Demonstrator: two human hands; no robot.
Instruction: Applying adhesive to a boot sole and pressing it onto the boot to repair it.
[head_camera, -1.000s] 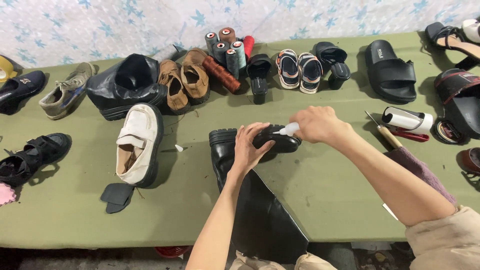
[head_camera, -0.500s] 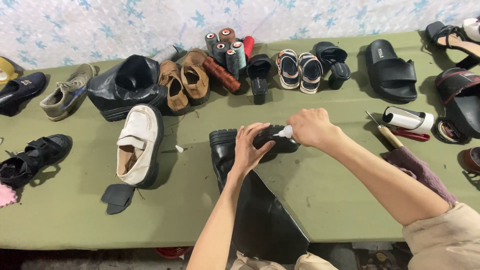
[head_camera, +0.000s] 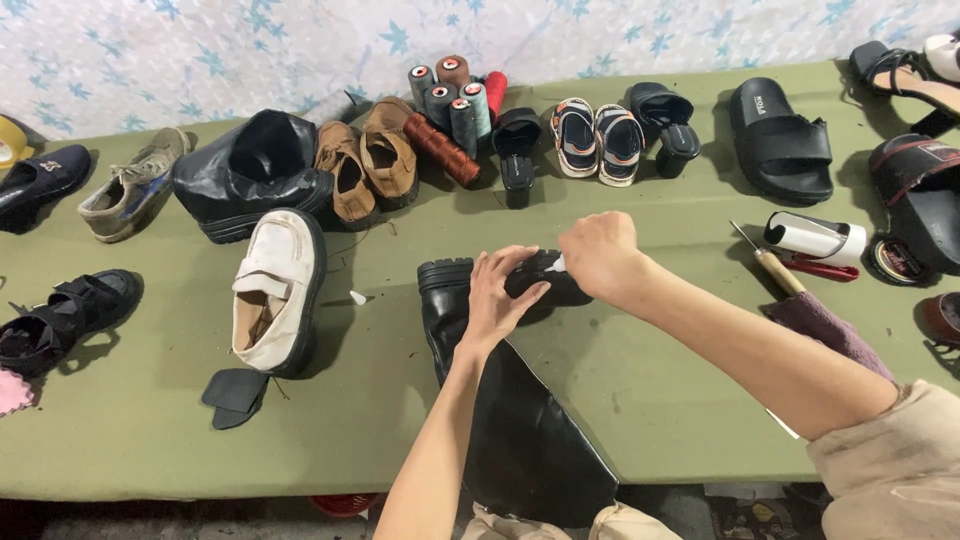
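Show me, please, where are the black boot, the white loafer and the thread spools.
black boot (head_camera: 520, 440), head view, on the long leather shaft.
white loafer (head_camera: 275, 270), head view, on the upper near the strap.
thread spools (head_camera: 455, 100), head view, on the upright cones.

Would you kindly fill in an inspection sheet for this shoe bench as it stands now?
Surface: green cloth-covered table, shoes spread along the back.
Job's things: tall black boot lying on its side, shaft hanging over the near edge.
Clutter: white loafer, loose black sole piece, thread spools, brown shoes, black sandals, awl.
Hands: left hand presses on the boot; right hand holds a small white item at its sole.
Cables: nothing seen.
Surroundings: pale star-patterned wall.
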